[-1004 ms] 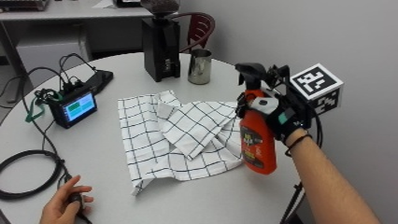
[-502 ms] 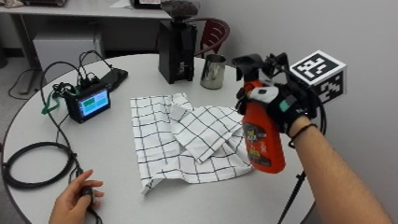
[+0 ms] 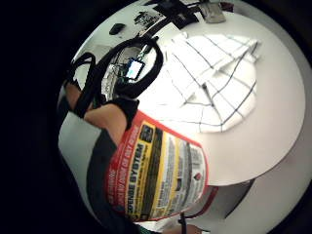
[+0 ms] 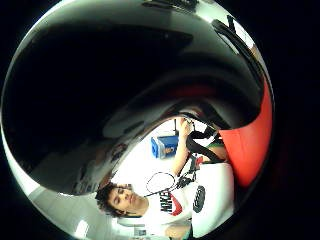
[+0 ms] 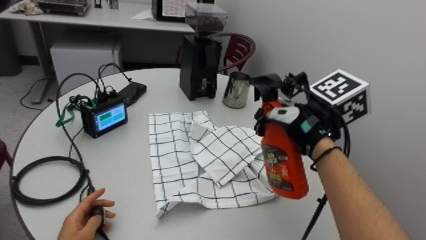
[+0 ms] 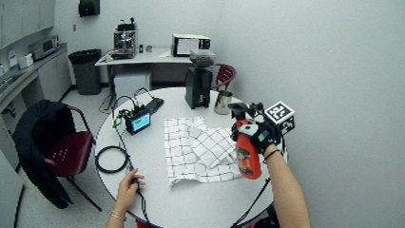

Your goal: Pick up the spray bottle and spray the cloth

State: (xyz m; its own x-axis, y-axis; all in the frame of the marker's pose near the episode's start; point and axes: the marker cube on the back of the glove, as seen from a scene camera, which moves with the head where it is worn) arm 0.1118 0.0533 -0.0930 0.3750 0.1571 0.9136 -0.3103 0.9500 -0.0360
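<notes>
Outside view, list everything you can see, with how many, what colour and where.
spray bottle: one, red with black nozzle, held above the table's right edge
cloth: one, white with black grid, crumpled mid-table
table: one, white, round
metal cup: one, silver, behind the cloth
coffee grinder: one, black, beside the cup
small monitor: one, black with blue screen, left of the cloth
cable coil: one, black, left edge of the table
left hand: bare, resting on the table's near edge
right hand: black glove, grip around the bottle's neck
</notes>
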